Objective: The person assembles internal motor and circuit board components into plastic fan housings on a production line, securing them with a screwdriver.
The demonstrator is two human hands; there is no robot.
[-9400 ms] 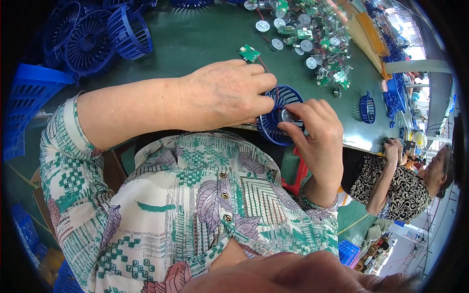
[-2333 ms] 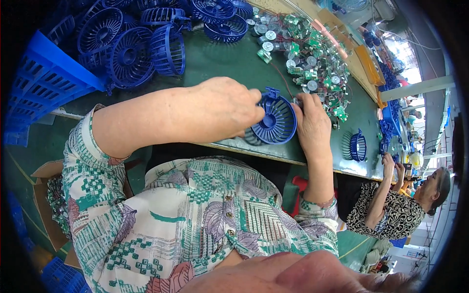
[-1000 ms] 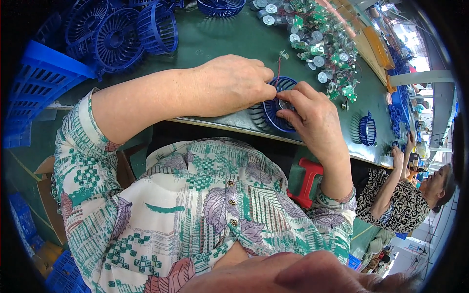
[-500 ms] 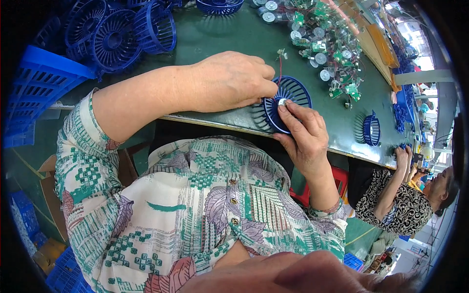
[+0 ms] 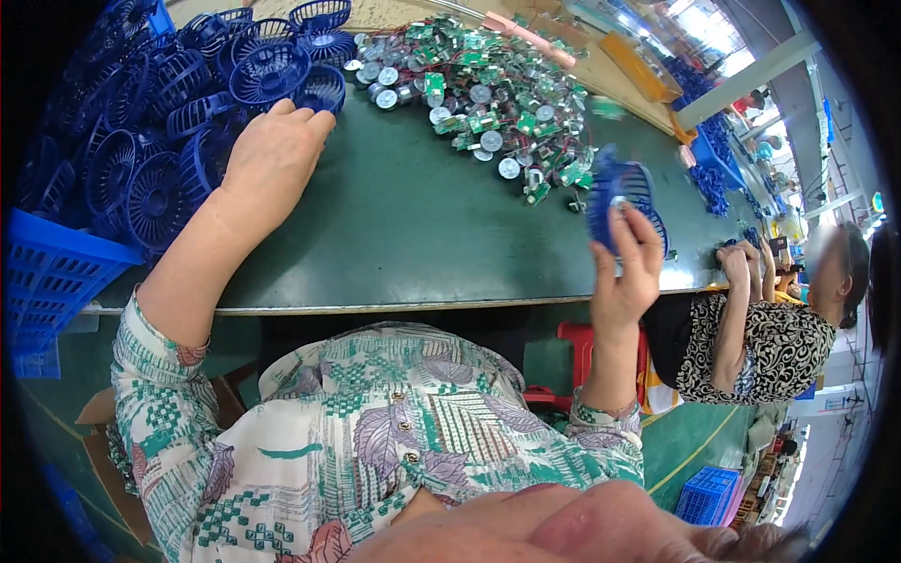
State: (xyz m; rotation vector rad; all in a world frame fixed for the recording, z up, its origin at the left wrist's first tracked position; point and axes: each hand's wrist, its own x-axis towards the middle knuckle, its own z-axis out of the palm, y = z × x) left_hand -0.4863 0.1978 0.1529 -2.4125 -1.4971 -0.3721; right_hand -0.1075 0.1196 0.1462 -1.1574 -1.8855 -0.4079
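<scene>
My right hand (image 5: 627,267) grips a round blue plastic cage (image 5: 603,192) with radial slots, raised at the right of the table. Its thumb and fingers pinch the hub, where a small pale disc shows. Motion blurs the cage, and a blurred green circuit board (image 5: 608,108) hovers just above it. Part of another blue cage seems to show behind it. Over at the left, my left hand (image 5: 272,159) reaches to the edge of a heap of blue cages (image 5: 155,192), beside one cage (image 5: 321,89). Its fingers bend downward with the tips hidden, so its grasp is unclear.
A pile of small motors with green boards and red wires (image 5: 483,113) covers the far middle of the green table (image 5: 422,244). A blue crate (image 5: 66,267) stands at the left edge. An orange tray (image 5: 641,66) lies far right. A co-worker (image 5: 751,347) sits at the right.
My left hand has left the cage and moved left to the heap. My right hand has carried the cage rightward, away from the table's front edge. The view has shifted too.
</scene>
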